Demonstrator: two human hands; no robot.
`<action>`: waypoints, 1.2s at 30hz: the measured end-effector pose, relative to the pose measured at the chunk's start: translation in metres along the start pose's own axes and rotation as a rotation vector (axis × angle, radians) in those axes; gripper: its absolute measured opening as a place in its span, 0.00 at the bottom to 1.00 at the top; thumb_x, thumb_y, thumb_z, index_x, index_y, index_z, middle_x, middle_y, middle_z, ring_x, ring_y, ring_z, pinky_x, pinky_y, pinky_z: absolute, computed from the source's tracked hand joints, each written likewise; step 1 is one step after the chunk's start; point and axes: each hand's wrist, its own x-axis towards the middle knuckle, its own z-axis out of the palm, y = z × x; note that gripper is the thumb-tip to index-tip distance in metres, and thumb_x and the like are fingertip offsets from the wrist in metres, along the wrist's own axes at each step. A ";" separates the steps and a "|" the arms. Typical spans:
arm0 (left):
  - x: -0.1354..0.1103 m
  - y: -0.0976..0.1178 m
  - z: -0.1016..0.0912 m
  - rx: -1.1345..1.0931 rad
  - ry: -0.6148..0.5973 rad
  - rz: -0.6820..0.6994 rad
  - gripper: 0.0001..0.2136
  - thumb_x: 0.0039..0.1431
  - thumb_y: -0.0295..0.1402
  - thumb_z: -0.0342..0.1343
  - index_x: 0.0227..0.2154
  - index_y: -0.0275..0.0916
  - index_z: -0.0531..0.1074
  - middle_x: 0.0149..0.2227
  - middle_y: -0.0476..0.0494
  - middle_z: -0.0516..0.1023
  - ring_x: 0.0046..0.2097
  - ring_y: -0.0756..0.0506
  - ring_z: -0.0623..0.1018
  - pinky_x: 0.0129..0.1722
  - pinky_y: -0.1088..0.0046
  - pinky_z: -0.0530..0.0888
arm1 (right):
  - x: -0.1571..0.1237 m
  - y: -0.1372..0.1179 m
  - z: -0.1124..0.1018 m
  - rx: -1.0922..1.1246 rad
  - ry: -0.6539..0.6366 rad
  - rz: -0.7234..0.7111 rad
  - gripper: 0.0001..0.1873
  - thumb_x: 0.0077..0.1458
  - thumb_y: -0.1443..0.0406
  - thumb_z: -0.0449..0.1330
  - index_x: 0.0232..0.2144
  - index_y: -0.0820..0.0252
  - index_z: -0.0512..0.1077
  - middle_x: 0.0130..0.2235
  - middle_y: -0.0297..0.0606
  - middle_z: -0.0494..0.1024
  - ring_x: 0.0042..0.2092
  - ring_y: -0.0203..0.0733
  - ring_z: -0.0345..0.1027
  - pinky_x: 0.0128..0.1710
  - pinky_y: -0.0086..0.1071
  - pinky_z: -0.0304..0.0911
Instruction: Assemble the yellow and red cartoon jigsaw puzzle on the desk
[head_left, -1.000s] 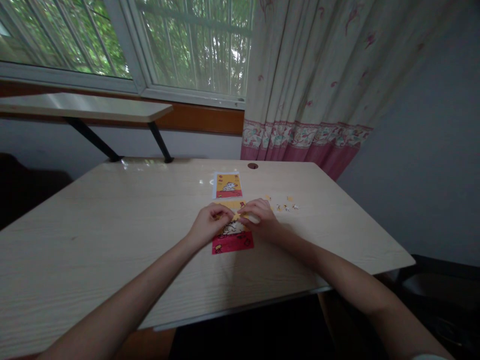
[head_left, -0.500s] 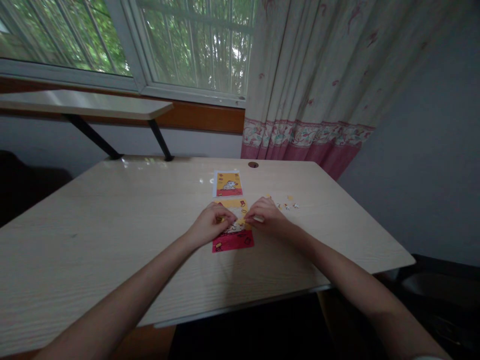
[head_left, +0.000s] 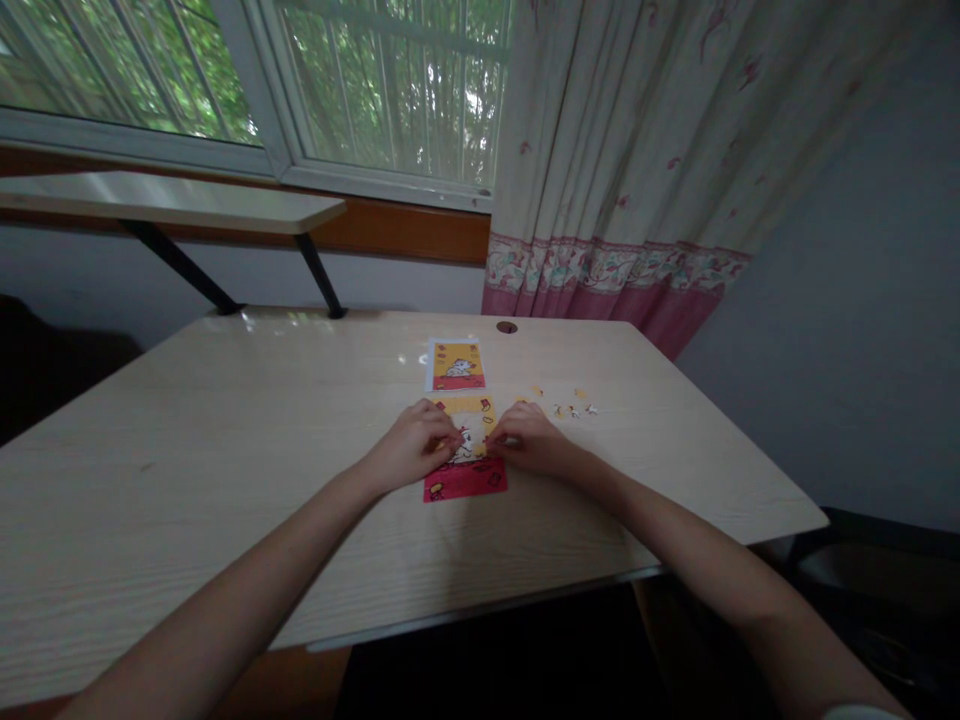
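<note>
A partly assembled jigsaw puzzle lies on the table, red along the bottom and yellow at the top, with a white cartoon animal in the middle. My left hand rests over its left side, thumb and fingers pinched together by the animal. Over the right edge is my right hand, its fingertips also closed, close to a small yellow patch. Whatever sits between the fingertips of either hand is too small to make out. Just beyond the puzzle lies a picture card with a similar animal on yellow and red.
Several loose puzzle pieces are scattered to the right of my right hand. The light wooden table has a round cable hole near its back edge. A raised shelf stands at the back left, beneath a window; a curtain hangs behind.
My fingertips have drawn apart slightly, the left hand shifting a little left. More of the white animal shows between them. The yellow piece seen by my right fingertips is less visible.
</note>
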 end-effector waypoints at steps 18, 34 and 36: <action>0.001 0.008 0.002 -0.003 -0.016 0.005 0.12 0.50 0.24 0.51 0.32 0.42 0.78 0.32 0.44 0.76 0.41 0.43 0.69 0.44 0.65 0.64 | 0.003 -0.006 0.001 -0.013 0.039 0.000 0.02 0.50 0.66 0.62 0.26 0.58 0.73 0.27 0.33 0.76 0.34 0.37 0.66 0.39 0.32 0.53; 0.004 0.015 0.005 -0.184 0.079 -0.094 0.08 0.53 0.31 0.54 0.34 0.41 0.77 0.33 0.45 0.78 0.40 0.43 0.71 0.44 0.64 0.66 | 0.005 -0.009 -0.002 -0.011 0.082 -0.055 0.05 0.54 0.63 0.58 0.29 0.57 0.72 0.29 0.34 0.76 0.35 0.37 0.65 0.39 0.33 0.53; 0.005 0.017 0.008 -0.313 0.097 -0.177 0.07 0.52 0.34 0.55 0.32 0.40 0.76 0.31 0.45 0.77 0.38 0.44 0.72 0.41 0.66 0.67 | 0.006 -0.010 -0.004 -0.002 0.105 -0.080 0.07 0.56 0.62 0.57 0.30 0.57 0.72 0.30 0.35 0.76 0.36 0.38 0.66 0.39 0.34 0.53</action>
